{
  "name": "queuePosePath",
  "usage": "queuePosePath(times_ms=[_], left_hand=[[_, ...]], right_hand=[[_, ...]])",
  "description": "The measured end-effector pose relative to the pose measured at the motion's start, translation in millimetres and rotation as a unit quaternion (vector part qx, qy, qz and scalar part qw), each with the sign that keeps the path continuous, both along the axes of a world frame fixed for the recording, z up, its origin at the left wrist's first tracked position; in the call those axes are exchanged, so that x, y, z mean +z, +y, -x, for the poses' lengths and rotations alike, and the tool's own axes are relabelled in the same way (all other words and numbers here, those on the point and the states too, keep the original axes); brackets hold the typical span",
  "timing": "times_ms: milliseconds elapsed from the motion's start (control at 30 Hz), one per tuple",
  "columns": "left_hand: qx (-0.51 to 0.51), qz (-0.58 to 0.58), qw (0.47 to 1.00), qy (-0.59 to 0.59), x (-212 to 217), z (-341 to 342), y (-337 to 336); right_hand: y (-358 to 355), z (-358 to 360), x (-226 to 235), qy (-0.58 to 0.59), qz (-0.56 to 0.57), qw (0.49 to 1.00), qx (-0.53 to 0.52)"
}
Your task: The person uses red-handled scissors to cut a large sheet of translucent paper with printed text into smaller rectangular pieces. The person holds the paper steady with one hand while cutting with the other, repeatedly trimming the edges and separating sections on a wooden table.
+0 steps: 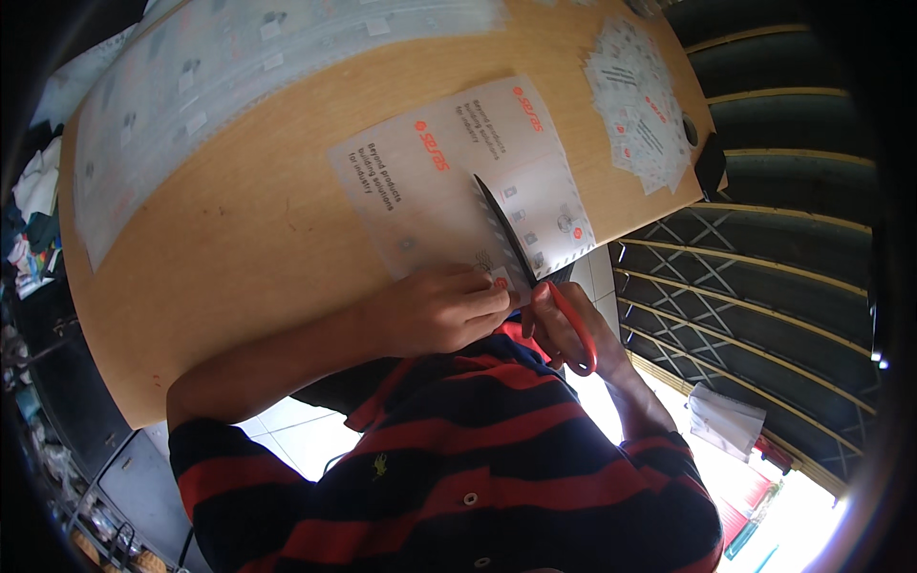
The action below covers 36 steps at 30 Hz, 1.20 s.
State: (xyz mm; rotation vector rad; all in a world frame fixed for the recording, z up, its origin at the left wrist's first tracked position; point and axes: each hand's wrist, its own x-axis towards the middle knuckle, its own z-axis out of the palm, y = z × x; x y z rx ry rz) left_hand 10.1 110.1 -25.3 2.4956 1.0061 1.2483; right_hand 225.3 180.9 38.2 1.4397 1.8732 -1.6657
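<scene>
Two hands: both are working at the near edge of the round wooden table (239, 239).
Left hand (439, 310): is pinching the near edge of the white printed paper sheet (449, 172), fingers curled together.
Right hand (573, 329): is gripping the red-handled scissors with dark blades (516, 248), fingers closed through the loops.
Scissors: blades are lying across the sheet, pointing away.
Farther right: a pile of small cut printed cards (640, 100) is lying near the table's rim.
Farthest: a long translucent printed sheet (220, 76) is lying across the far side.
</scene>
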Motion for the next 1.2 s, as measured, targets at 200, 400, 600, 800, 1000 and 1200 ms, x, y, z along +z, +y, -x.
queuePosePath(times_ms=[200,400,600,800,1000,1200], left_hand=[[-0.006,-0.004,1.000,-0.008,-1.3,-1.3,0.6],[-0.007,-0.014,1.000,-0.013,-0.9,-1.3,0.3],[-0.015,-0.018,0.999,-0.026,-1.6,-1.1,-0.2],[-0.004,-0.030,0.999,-0.029,-2.6,-2.5,-1.6],[-0.014,-0.022,0.999,-0.027,-0.9,-1.2,-2.4],[0.000,-0.041,0.999,-0.030,-1.3,-4.3,-3.4]], right_hand=[[0.5,1.2,-2.5,0.010,0.009,1.000,-0.011],[3.7,5.2,0.5,-0.006,0.014,1.000,-0.006],[5.1,10.4,5.9,0.011,0.006,1.000,-0.003],[4.1,12.3,1.7,0.032,0.013,0.999,-0.022],[2.9,19.9,9.0,0.028,0.002,0.999,-0.038],[10.0,20.8,5.4,-0.018,0.011,0.999,-0.025]])
